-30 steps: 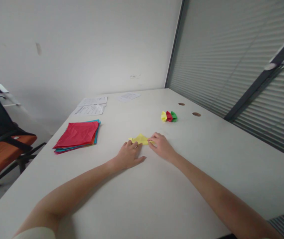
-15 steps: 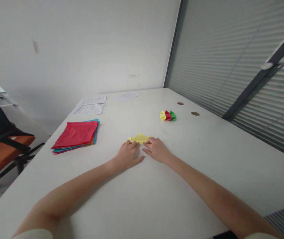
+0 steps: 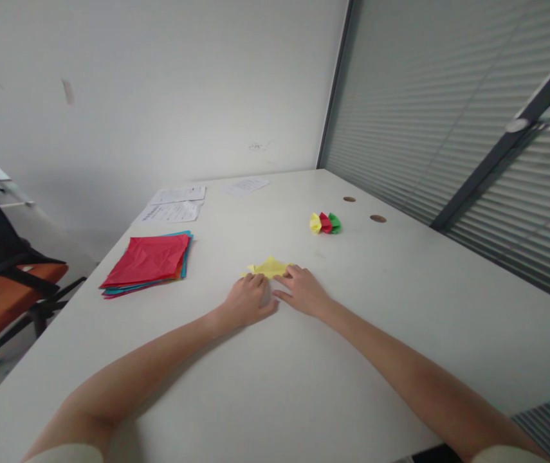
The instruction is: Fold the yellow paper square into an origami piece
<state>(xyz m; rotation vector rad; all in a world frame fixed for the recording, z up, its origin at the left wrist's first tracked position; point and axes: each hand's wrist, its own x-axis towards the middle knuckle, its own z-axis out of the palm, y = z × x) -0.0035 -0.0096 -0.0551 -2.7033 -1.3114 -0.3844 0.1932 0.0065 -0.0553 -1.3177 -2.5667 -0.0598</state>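
Note:
A small piece of folded yellow paper (image 3: 271,266) lies on the white table (image 3: 275,373) in front of me, with a peak at its far edge. At its near left edge, my left hand (image 3: 248,299) bends its fingers onto the paper and holds it against the tabletop, the thumb stretched out to the right. My right hand (image 3: 305,290) closes its fingers on the paper's right end, and its thumb points left near the left thumb. The hands are close together, and their fingers hide the near edge of the paper.
Left of my hands is a stack of coloured paper sheets (image 3: 146,260), red on top. Yellow, red and green folded paper pieces (image 3: 325,224) sit beyond my right hand. Printed sheets (image 3: 171,211) lie at the back left. Two round holes (image 3: 377,218) pierce the table's right side.
Both hands keep to the yellow paper. My right hand and both thumbs have shifted slightly left; the rest looks the same.

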